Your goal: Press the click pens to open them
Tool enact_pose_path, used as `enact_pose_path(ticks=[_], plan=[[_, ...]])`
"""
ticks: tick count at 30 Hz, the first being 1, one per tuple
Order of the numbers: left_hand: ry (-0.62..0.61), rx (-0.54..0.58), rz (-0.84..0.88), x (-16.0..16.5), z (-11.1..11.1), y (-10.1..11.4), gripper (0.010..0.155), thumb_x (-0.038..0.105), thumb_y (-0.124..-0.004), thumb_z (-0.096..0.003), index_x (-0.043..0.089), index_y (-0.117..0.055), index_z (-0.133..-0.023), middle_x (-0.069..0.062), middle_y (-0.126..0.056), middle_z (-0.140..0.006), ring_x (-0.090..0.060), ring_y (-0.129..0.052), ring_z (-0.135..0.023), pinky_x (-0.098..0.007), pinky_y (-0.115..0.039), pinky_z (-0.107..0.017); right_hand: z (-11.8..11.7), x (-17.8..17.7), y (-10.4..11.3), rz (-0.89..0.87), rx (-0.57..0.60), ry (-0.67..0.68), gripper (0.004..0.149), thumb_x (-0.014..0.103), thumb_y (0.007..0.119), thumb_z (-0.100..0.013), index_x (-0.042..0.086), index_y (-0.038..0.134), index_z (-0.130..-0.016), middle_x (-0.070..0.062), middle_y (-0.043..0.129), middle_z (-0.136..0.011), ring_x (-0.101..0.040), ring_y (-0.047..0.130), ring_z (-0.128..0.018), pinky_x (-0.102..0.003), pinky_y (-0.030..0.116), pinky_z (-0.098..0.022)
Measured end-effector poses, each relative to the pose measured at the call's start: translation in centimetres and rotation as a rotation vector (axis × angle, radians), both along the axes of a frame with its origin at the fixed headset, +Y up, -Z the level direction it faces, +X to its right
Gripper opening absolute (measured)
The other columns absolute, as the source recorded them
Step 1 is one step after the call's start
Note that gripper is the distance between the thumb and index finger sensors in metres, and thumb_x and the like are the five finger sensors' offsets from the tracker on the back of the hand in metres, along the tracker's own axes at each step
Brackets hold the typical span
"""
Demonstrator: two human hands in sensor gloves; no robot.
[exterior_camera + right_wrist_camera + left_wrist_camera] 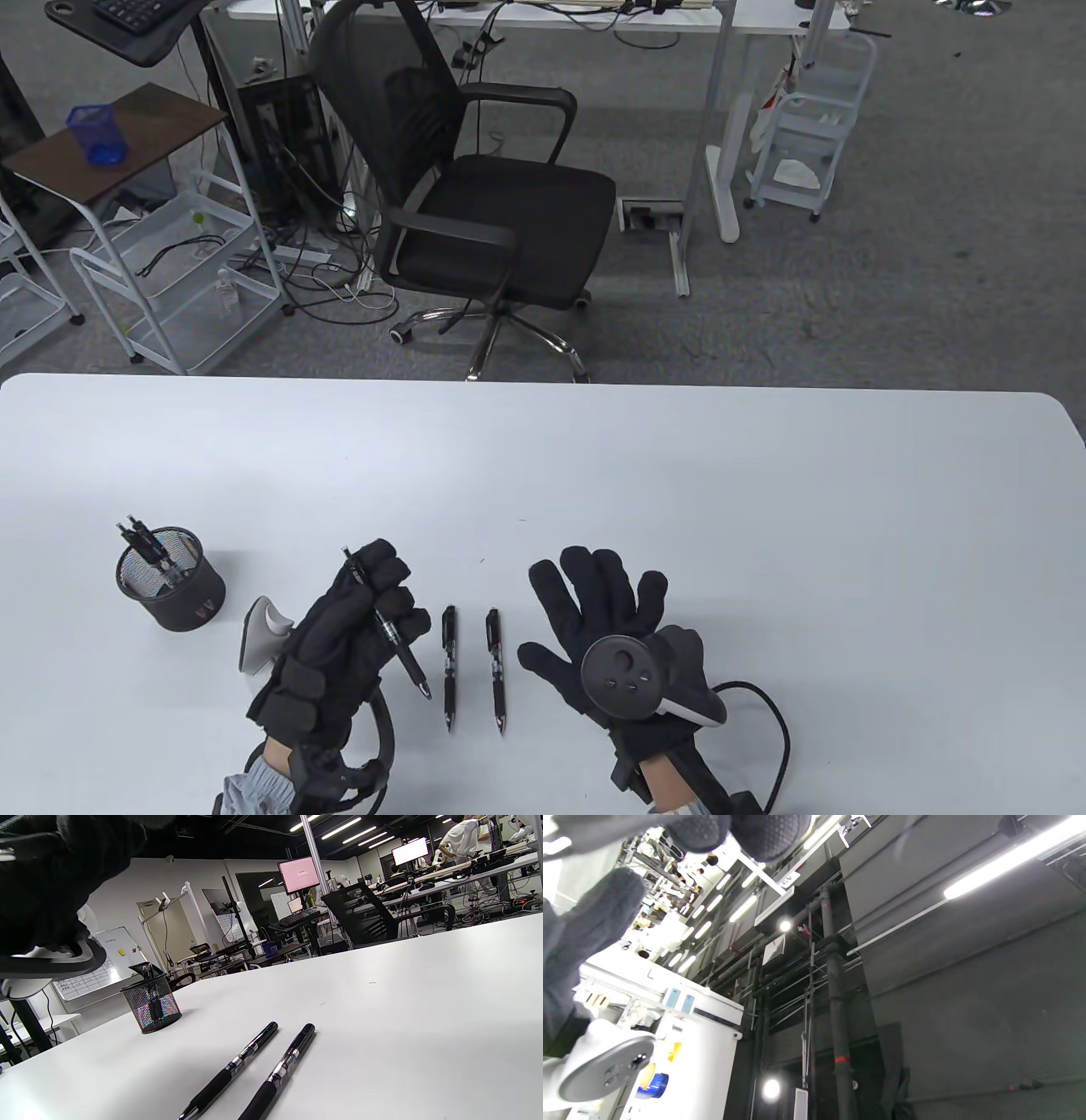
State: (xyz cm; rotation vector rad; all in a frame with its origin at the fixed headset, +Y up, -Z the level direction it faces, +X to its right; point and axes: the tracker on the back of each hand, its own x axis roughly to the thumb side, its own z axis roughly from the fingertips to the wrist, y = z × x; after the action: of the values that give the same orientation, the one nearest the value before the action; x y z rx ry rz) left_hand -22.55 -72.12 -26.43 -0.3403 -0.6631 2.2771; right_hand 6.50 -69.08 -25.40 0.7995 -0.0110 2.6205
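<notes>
Between hands, two pens [472, 666], tips nearward

No readable text anywhere. Whiteboard [106, 963] in right wrist view has a grid w/ handwriting, too small to make out. Pink monitor [298, 874] shows faint marks, illegible. Second screen [410, 851] further back is just white glare. Small tag [790, 879] on a ceiling beam in left wrist view carries dark characters, too blurred to read. White cabinet [700, 1052] there has blue and yellow stickers, no legible lettering. Pens [449, 666] on the table have pale bands, print unreadable. Tracker [626, 666] on right hand shows button dots only, no brand visible. Pen cup [172, 586] has a faint mark low on its side, can't tell what.
</notes>
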Motion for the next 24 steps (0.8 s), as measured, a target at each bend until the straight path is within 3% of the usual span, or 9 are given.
enact_pose_path(ticks=[5,8,11,13,14,16,19,24], plan=[[0.049,0.016,-0.081,0.1,0.2,0.2,0.051,0.024,-0.049,-0.0746,0.018,-0.027,-0.12,-0.013,-0.049,-0.122,-0.026,-0.068,-0.1,-0.054,-0.061,-0.083,0.0,0.0,0.0,-0.001,-0.001,-0.001,0.075,0.051,0.053,-0.067,0.015,0.02,-0.123,-0.027,0.004,-0.123,-0.059,0.007,-0.107,-0.082,0.0,-0.06],[0.024,0.003,-0.131,0.1,0.4,0.1,0.047,0.03,-0.042,-0.0766,0.031,-0.024,-0.12,-0.001,-0.053,-0.122,-0.043,-0.053,-0.111,-0.075,-0.041,-0.077,0.0,0.1,0.0,-0.003,-0.001,-0.003,0.075,0.051,0.053,-0.067,0.014,0.02,-0.123,-0.027,0.005,-0.123,-0.059,0.007,-0.107,-0.082,0.0,-0.06],[-0.013,-0.033,-0.151,0.4,0.6,0.0,0.047,0.035,-0.036,-0.0767,0.034,-0.016,-0.119,0.003,-0.054,-0.113,-0.034,-0.06,-0.105,-0.078,-0.048,-0.076,0.0,0.1,0.0,-0.003,-0.001,-0.003,0.075,0.051,0.053,-0.067,0.014,0.02,-0.123,-0.028,0.005,-0.123,-0.059,0.007,-0.107,-0.081,0.0,-0.06],[-0.007,-0.074,-0.187,0.5,0.9,-0.3,0.05,0.05,-0.031,-0.0764,0.03,-0.016,-0.12,-0.002,-0.057,-0.105,-0.026,-0.069,-0.091,-0.062,-0.062,-0.078,0.0,0.1,0.0,-0.003,-0.001,-0.003,0.075,0.051,0.053,-0.067,0.014,0.02,-0.123,-0.028,0.005,-0.123,-0.059,0.007,-0.107,-0.082,0.0,-0.06],[0.014,-0.096,-0.201,0.5,1.1,-0.4,0.058,0.058,-0.029,-0.0749,0.023,-0.02,-0.12,-0.004,-0.062,-0.1,-0.022,-0.073,-0.083,-0.051,-0.07,-0.074,0.0,0.1,0.0,-0.004,0.0,-0.002,0.075,0.051,0.053,-0.067,0.014,0.02,-0.123,-0.028,0.005,-0.123,-0.059,0.007,-0.107,-0.082,0.0,-0.06],[0.051,-0.135,-0.251,0.5,1.3,-0.7,0.068,0.066,-0.027,-0.0722,0.015,-0.041,-0.116,0.0,-0.075,-0.086,-0.014,-0.082,-0.067,-0.04,-0.081,-0.06,0.0,0.1,0.0,-0.004,0.001,-0.002,0.075,0.051,0.053,-0.067,0.015,0.02,-0.123,-0.028,0.005,-0.123,-0.059,0.007,-0.107,-0.082,0.0,-0.06],[0.056,-0.155,-0.241,0.5,1.3,-1.2,0.072,0.07,-0.024,-0.0704,0.018,-0.064,-0.101,0.009,-0.084,-0.064,-0.005,-0.088,-0.048,-0.032,-0.087,-0.047,0.0,0.1,0.0,-0.004,0.001,-0.002,0.075,0.051,0.053,-0.067,0.014,0.02,-0.123,-0.028,0.005,-0.124,-0.059,0.007,-0.107,-0.081,0.0,-0.06],[0.067,-0.147,-0.207,0.2,1.2,-1.5,0.071,0.07,-0.025,-0.0706,0.021,-0.071,-0.092,0.014,-0.084,-0.054,-0.002,-0.087,-0.04,-0.029,-0.088,-0.041,0.1,0.1,0.0,-0.007,0.005,0.0,0.075,0.051,0.053,-0.067,0.015,0.02,-0.123,-0.028,0.005,-0.123,-0.059,0.007,-0.107,-0.082,0.0,-0.06]])
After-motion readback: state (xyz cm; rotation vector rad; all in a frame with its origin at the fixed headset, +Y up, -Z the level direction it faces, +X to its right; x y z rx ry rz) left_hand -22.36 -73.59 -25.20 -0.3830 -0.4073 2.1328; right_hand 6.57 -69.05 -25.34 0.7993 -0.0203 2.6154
